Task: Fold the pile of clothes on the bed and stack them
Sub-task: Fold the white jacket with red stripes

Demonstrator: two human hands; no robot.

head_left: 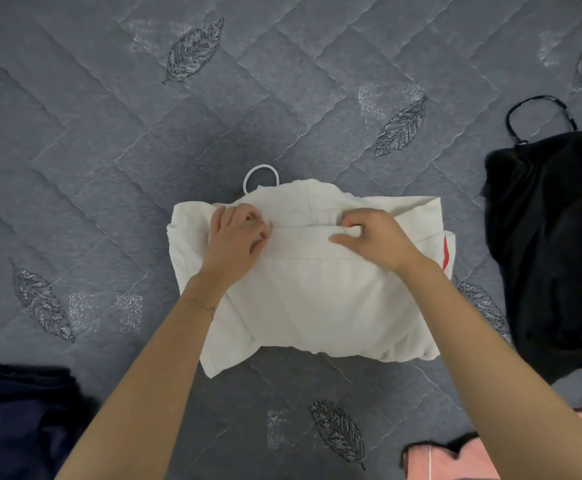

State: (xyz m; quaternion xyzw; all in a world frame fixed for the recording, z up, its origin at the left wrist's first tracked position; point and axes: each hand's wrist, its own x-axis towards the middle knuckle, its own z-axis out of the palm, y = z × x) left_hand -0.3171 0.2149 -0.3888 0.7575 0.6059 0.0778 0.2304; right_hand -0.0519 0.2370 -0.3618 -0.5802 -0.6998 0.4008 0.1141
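I see both arms stretched forward, left hand (235, 239) and right hand (374, 239) each pinching the folded white cotton garment (317, 299), fingers curled.

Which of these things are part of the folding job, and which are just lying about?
Job: folded cream cloth garment, pinched by left hand and right hand; black strappy garment; navy garment; pink garment.
Lying about: grey quilted leaf-patterned bedcover; thin white loop.
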